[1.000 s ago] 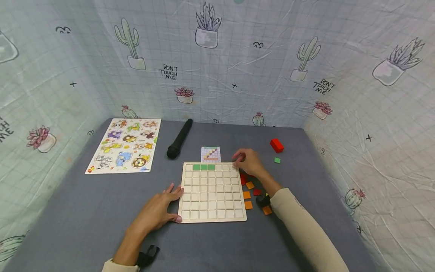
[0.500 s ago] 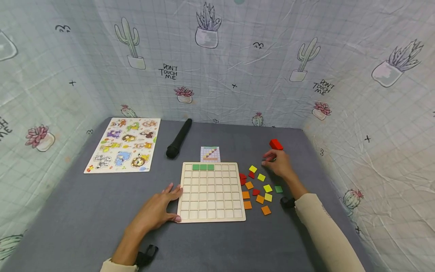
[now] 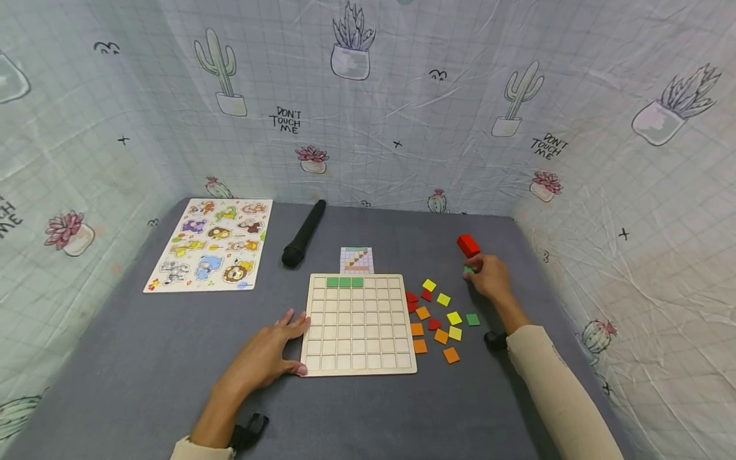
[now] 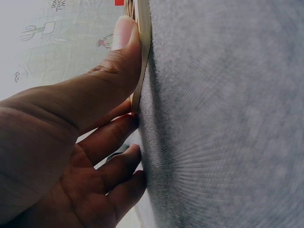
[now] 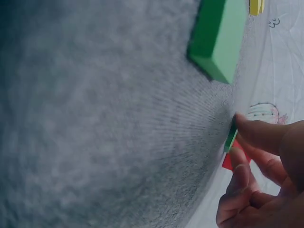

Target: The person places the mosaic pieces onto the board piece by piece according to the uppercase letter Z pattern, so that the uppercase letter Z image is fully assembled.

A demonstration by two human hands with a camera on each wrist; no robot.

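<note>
My left hand point(image 3: 264, 351) rests at the left side of a pale wooden grid board point(image 3: 359, 337). Its thumb lies on the near corner, and the spread fingers touch the edge farther up. Three green square tiles point(image 3: 345, 282) sit in the board's top row. Over on the right, my right hand point(image 3: 490, 278) pinches another green tile point(image 5: 231, 135) between thumb and fingertips, close to the table. Just beyond that hand lies a red block point(image 3: 468, 245). One more green tile point(image 3: 473, 319) lies nearer, beside the loose yellow tiles point(image 3: 454, 318).
Orange tiles point(image 3: 451, 355) and red tiles point(image 3: 434, 324) are scattered right of the board. A small printed pattern card point(image 3: 356, 260) lies at its far edge. Behind are a black microphone point(image 3: 303, 235) and an animal picture board point(image 3: 209, 246). Patterned cloth point(image 3: 368, 128) walls the table.
My right hand has moved right from the board's top right corner, past the loose tiles, to the green tile near the red block, and now pinches it. The left hand stays put.
</note>
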